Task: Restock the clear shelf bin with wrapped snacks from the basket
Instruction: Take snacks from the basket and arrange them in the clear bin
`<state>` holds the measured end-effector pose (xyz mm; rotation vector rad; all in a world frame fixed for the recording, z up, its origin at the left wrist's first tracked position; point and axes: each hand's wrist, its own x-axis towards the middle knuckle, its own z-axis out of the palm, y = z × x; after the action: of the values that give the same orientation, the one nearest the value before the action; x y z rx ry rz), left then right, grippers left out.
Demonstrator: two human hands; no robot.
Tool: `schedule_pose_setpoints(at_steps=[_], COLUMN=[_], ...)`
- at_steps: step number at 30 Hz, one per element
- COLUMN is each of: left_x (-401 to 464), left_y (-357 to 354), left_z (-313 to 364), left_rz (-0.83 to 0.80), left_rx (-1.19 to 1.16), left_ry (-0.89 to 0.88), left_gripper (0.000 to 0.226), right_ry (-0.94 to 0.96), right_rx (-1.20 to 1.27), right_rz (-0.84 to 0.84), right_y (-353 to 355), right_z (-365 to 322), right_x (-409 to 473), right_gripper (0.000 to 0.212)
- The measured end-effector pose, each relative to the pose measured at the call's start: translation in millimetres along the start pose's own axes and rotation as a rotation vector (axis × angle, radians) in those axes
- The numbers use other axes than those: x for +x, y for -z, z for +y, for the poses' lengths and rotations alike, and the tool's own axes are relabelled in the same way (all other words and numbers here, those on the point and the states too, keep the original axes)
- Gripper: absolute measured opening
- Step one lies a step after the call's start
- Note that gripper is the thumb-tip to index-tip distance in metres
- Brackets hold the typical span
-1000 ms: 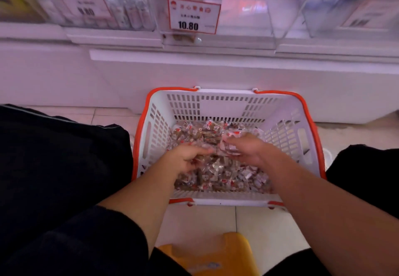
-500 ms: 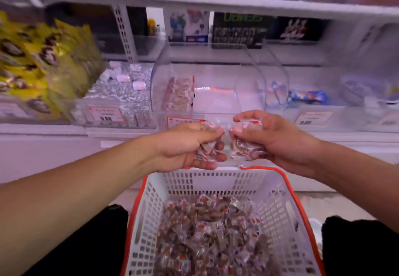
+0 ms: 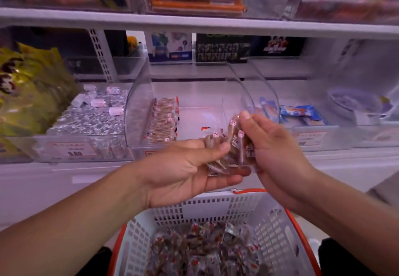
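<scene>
My left hand [image 3: 183,172] and right hand [image 3: 274,146] cup a bunch of snacks [image 3: 228,148] between them, fingers curled so none slip, just before the clear bin [image 3: 138,107], above the basket [image 3: 216,206] of more snacks.

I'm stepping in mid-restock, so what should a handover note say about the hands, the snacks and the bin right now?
Left hand: palm up, thumb pinning a bunch of clear-wrapped brown snacks.
Right hand: closed on the same bunch from the right, held in front of the bin, above the basket.
Clear curved-front plastic shelf bin: one neat row of snacks stands against its left wall; the rest of its floor looks bare.
White slotted plastic basket with orange rim: many snacks remain inside.
Done: first row placed, handful lifted.
Left: set this handful in the bin, then repeat.
</scene>
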<state>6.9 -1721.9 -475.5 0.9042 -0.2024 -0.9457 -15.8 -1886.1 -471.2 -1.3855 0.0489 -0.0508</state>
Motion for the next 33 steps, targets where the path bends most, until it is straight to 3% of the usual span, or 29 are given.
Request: schedule_pose_setpoints(at_steps=[6,8,12,18,21,24,26,29,33], left_x=[5,4,-2,-12,-13,-14,-14,-12,-17], left_y=[-10,-10,-3,-3,-4,-5,-7,-9,-2], left_z=[-5,-3,1,4,5,7,10,21,48], left_rz=[0.049,0.093,0.122,0.059,0.057,0.121,0.157,0.225,0.292], left_rx=[0.118,0.134,0.072,-0.014,0.141,0.558,0.777,0.856,0.729], left_ry=[0.002,-0.005,-0.001,0.018,0.023,0.045,0.055,0.013,-0.085], left_gripper=[0.047,0.038,0.030,0.022,0.023,0.033,0.032,0.041,0.052], right_ry=[0.034,0.069,0.149,0.155,0.188,0.245,0.282,0.387,0.421], right_rx=[-0.019,-0.047,-0.244,-0.408,-0.504,-0.700,-0.830,-0.950,-1.183], right_rz=[0.076,0.037,-0.071,-0.412,-0.475,-0.541,-0.568,-0.555,-0.541], right_y=[-8,-6,0,17,24,30,29,20,1], right_z=[11,12,10,-1,-7,-15,-20,-32,-55], right_x=[-2,-3,-4,-4,-2,3,5,9,28], right_gripper=[0.029,0.028,0.030,0.040,0.049,0.065,0.064,0.045,0.037])
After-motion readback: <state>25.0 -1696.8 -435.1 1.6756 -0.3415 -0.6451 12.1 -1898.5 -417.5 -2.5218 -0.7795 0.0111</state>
